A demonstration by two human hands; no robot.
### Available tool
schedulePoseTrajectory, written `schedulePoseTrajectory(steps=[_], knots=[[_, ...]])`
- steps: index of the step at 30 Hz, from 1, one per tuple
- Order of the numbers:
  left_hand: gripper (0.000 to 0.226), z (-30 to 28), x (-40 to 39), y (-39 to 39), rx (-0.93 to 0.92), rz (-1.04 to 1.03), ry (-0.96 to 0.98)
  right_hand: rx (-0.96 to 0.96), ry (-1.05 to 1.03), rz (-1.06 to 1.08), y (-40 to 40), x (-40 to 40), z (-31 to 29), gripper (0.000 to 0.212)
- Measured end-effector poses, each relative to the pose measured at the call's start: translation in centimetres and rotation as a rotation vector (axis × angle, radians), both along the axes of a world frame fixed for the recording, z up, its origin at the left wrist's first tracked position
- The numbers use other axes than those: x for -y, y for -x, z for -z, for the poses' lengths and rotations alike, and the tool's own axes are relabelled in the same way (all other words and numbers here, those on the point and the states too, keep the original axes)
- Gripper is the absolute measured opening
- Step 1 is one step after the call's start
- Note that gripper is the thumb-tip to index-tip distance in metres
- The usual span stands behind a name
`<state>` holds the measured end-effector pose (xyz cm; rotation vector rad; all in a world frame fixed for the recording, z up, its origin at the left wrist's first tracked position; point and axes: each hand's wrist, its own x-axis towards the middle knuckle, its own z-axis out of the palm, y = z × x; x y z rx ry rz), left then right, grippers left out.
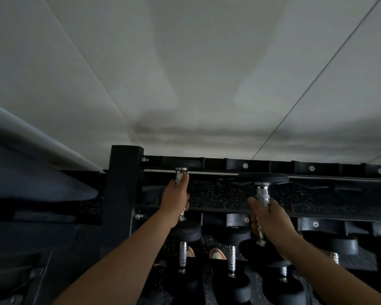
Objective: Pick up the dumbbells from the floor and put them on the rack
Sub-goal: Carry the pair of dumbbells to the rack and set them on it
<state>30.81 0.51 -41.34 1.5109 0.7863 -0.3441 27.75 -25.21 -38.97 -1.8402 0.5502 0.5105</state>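
Note:
A black dumbbell rack (119,186) stands against a white wall. My left hand (176,199) is shut on the chrome handle of a black dumbbell (180,172), whose far head rests in the top tier's leftmost cradle. My right hand (271,221) grips the chrome handle of a second black dumbbell (263,192); its far head (264,178) hovers at the top rail, one cradle to the right. Both near heads sit below my hands, in shadow.
The lower tier holds several black dumbbells (183,254) with chrome handles. Empty top-tier cradles (312,168) run to the right. Two shoes (217,253) show on the speckled floor beneath. The white wall (185,73) is close behind the rack.

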Motion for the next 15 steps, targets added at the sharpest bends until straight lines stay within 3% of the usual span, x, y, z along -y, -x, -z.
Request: schedulePoseTrajectory(steps=[9,15], knots=[[0.042,2.1,-0.5,-1.7,-0.020,0.032,-0.012,-0.020,0.030,0.078,-1.9,-0.2,0.8,0.034],[0.043,2.4,-0.1,-1.7,-0.003,0.002,-0.017,-0.015,0.130,0.021,-3.3,-0.4,1.9,0.034]])
